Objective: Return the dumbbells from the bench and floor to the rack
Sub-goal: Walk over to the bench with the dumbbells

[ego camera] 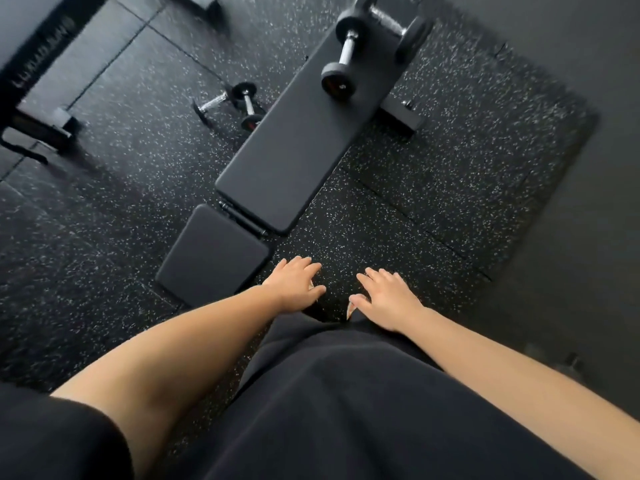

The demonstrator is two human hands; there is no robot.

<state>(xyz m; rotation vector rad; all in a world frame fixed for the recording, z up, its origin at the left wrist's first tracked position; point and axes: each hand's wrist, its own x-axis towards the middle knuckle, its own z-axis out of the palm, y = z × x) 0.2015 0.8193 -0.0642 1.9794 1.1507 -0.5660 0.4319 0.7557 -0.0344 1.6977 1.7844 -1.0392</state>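
Both hands are empty. The left hand (294, 285) and right hand (388, 299) hang in front of the body with fingers straight and spread, touching nothing. Two larger dumbbells (349, 46) lie crossed at the far end of the bench (284, 161). Two smaller dumbbells (239, 105) lie on the speckled floor (433, 188) just left of the bench. No rack can be positively identified in view. Judged status: no dumbbell returned; all four visible remain to be carried.
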